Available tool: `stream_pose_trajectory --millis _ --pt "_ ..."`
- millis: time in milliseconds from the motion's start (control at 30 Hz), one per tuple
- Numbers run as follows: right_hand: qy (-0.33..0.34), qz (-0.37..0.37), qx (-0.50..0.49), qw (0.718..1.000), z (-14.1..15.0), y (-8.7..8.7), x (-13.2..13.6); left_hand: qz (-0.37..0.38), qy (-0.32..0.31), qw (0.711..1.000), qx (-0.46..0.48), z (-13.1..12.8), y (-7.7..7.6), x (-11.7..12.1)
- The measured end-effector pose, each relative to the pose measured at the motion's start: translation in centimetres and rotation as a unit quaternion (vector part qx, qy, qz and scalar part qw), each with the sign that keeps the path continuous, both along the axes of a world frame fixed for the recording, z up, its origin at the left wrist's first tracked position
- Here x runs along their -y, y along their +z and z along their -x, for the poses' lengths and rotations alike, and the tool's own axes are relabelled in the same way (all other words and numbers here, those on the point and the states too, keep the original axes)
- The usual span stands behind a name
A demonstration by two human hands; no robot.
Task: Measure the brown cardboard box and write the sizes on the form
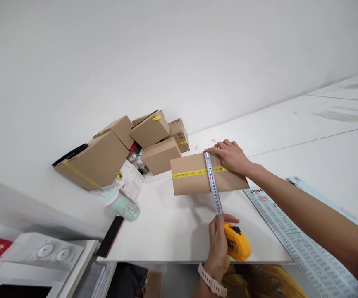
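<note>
Wristband (212, 280) first since it's closest to the camera, a pale one just below the left hand (218, 236). That hand has its thumb and fingers closed on the yellow tape measure (239, 243), near where the metal blade (213, 186) comes out, with most of the body sticking out to the right. Blade runs away from there, straight across the top of a cardboard box (191, 185) over the white table (166, 231), crossing its strip of yellow printed tape (189, 173). Right hand (231, 157) is at the box's far edge, fingers bent, fingertips on the blade's end. Honestly can't tell if they're pinching it or just pressing. Off to the right there's a pale blue printed sheet (278, 215). Over left, a mint tumbler (123, 205), then further back a bunch of cardboard boxes (117, 149) piled by the white wall (179, 62).
</note>
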State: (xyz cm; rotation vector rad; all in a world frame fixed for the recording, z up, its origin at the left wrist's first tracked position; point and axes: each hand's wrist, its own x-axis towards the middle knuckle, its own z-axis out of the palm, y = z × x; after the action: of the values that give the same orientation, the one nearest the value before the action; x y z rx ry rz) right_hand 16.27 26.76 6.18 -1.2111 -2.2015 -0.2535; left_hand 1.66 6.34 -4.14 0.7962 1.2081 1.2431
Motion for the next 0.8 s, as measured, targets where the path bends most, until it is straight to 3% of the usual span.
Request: stream_pose_trajectory --millis 133,367,567,700,800 --pt "0.000 0.004 0.000 1.000 0.0 0.0 -0.1 0.008 -0.002 1.000 0.005 -0.2 0.8 0.1" --pt "-0.001 -0.005 -0.010 1.000 0.0 -0.5 -0.3 -0.002 -0.010 1.000 0.007 -0.2 0.8 0.1" --pt "-0.025 -0.045 -0.041 0.998 1.0 -0.6 2.3 -0.003 -0.039 0.999 -0.002 0.5 2.6 2.6" --pt "-0.003 -0.059 -0.029 0.998 2.4 -3.2 6.1 0.019 -0.065 0.998 -0.019 0.8 2.9 4.7" --pt "0.047 -0.031 -0.048 0.997 2.0 -6.1 9.3 0.035 -0.090 0.994 -0.040 1.3 1.9 5.7"
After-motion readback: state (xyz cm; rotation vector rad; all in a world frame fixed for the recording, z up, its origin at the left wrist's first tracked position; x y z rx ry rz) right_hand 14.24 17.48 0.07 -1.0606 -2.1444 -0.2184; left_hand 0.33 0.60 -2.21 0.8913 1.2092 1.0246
